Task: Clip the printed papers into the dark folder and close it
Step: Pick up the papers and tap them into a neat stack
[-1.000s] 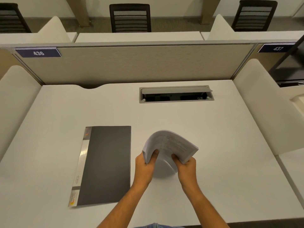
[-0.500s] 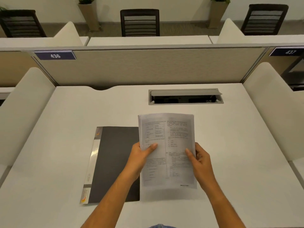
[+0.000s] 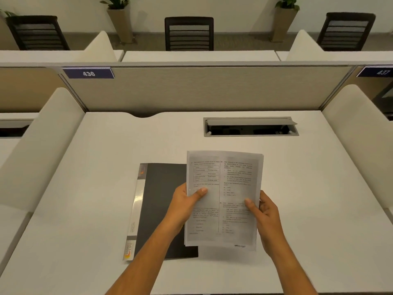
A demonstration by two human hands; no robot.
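I hold a stack of printed papers [image 3: 231, 182] flat and upright in front of me, printed side towards me. My left hand [image 3: 187, 203] grips its left edge with the thumb on the page. My right hand [image 3: 264, 211] grips the right edge the same way. The dark folder [image 3: 161, 201] lies shut on the white desk, left of the papers and partly hidden behind them and my left forearm. A silver spine strip with an orange logo runs along its left side.
The white desk [image 3: 319, 188] has an open cable tray [image 3: 251, 127] at the back right. A grey partition [image 3: 202, 88] with number plates closes the far side, and cream side panels [image 3: 42, 141] stand at left and right. Dark chairs and planters lie beyond.
A second ago the papers were bent and curled low between my hands. I have straightened them and raised them flat; they have barely moved in the last half second.
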